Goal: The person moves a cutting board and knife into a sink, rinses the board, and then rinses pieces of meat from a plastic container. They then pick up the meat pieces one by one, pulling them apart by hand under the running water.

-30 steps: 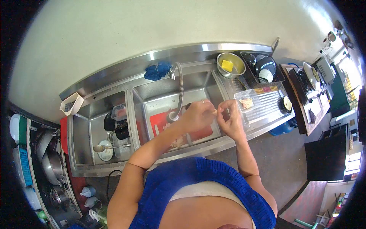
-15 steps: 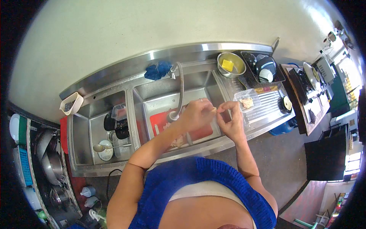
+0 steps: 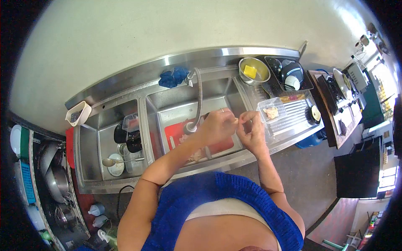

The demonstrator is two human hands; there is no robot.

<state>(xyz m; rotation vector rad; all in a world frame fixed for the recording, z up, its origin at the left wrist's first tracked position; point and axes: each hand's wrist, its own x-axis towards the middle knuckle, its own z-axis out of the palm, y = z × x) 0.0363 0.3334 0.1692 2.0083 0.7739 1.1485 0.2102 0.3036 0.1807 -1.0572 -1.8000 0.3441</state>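
Over the right part of the large sink basin [image 3: 217,106], my left hand [image 3: 218,126] and my right hand [image 3: 252,133] meet fingertip to fingertip. Both are closed in a pinch, and what lies between the fingers is too small to name. Below them a red cutting board [image 3: 222,144] rests in the basin, partly hidden by my left hand and forearm. Pale, ragged pieces of what looks like meat [image 3: 195,156] lie on the board. Beside my right hand, a clear plastic container [image 3: 281,108] on the drainboard holds similar pale pieces [image 3: 271,112].
A flexible faucet [image 3: 199,94] arches into the basin. A steel bowl [image 3: 262,75] with a yellow sponge [image 3: 250,71] and a black tray [image 3: 309,86] of dishes stand at the back right. The left basin [image 3: 90,142] holds dark containers and a ladle [image 3: 109,162].
My hands keep their pinch in nearly the same place. The right-hand fingers have curled slightly; nothing else has visibly moved.
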